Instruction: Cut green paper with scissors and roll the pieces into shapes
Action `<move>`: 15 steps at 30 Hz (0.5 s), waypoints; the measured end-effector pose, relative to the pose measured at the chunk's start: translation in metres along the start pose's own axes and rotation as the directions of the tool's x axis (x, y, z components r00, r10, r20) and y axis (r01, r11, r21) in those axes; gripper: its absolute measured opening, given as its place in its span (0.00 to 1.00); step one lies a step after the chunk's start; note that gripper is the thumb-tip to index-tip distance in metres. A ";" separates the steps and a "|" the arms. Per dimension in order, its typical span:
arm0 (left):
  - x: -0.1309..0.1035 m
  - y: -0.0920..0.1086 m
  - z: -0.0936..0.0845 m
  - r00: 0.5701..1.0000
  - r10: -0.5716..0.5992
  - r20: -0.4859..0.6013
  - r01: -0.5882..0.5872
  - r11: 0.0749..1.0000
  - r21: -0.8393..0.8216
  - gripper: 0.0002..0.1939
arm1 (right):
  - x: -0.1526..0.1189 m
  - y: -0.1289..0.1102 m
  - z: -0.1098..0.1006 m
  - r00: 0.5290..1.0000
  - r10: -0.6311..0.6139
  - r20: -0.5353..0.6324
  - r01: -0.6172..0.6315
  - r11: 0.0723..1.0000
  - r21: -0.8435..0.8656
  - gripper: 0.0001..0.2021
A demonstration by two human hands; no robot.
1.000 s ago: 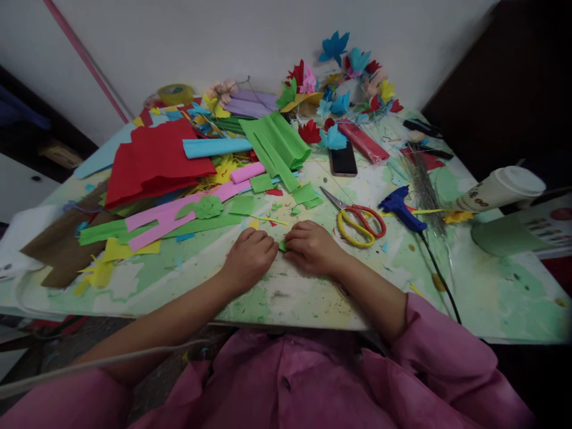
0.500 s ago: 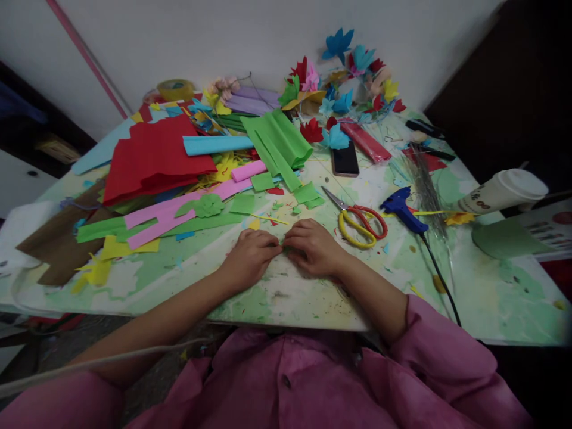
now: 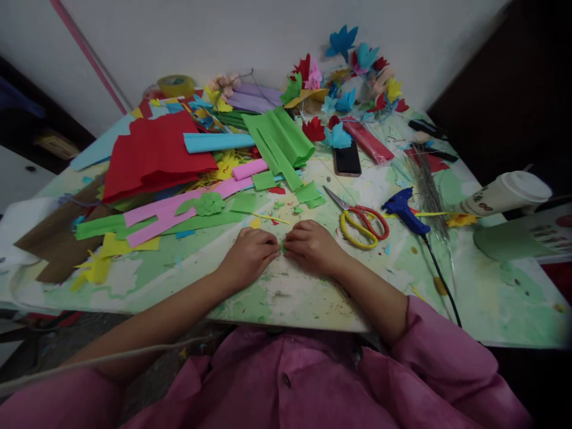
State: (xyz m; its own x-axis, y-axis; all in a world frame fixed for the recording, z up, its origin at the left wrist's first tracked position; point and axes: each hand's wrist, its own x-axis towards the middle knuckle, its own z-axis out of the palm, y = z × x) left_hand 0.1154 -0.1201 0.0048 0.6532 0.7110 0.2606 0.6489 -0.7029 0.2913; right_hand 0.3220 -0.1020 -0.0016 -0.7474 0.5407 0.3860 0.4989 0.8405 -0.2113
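Observation:
Close together over the near part of the table, my left hand [image 3: 250, 255] and my right hand [image 3: 313, 247] meet at their fingertips. Between them shows a small piece of green paper [image 3: 282, 248], mostly covered by the fingers of both hands, which pinch it. To the right of my right hand lie scissors [image 3: 360, 225] with one red and one yellow handle loop. Beyond the hands are green paper squares [image 3: 309, 193], a thin yellow strip [image 3: 270, 218] and a green paper flower [image 3: 210, 204].
Red crepe paper [image 3: 156, 155], a green sheet [image 3: 279, 140] and pink strips [image 3: 163, 223] cover the left and middle of the table [image 3: 286, 310]. Rightward are a blue glue gun [image 3: 406, 211] with its cord, a phone [image 3: 347, 159], wires [image 3: 426, 187] and a lidded cup [image 3: 504, 192]. Paper flowers [image 3: 342, 101] stand behind.
Both hands stay nearly in place, with slight finger movement; a bit more green paper shows between them. The view has shifted a little. The other things lie as before.

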 end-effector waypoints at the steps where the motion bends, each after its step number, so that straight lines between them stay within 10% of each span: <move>1: 0.001 0.000 0.001 1.000 0.006 -0.010 -0.006 1.000 0.016 0.11 | 0.000 0.000 0.001 1.000 0.000 -0.007 0.000 1.000 -0.003 0.10; 15: 0.007 0.004 0.004 0.998 0.031 -0.058 -0.025 0.995 0.099 0.12 | 0.003 -0.001 0.001 0.995 0.096 -0.022 -0.094 0.991 0.093 0.09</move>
State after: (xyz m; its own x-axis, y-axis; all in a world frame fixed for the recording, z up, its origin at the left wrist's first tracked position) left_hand 0.1245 -0.1181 0.0039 0.6491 0.6891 0.3222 0.6681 -0.7189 0.1919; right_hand 0.3190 -0.1017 -0.0013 -0.6859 0.6182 0.3838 0.5237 0.7856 -0.3294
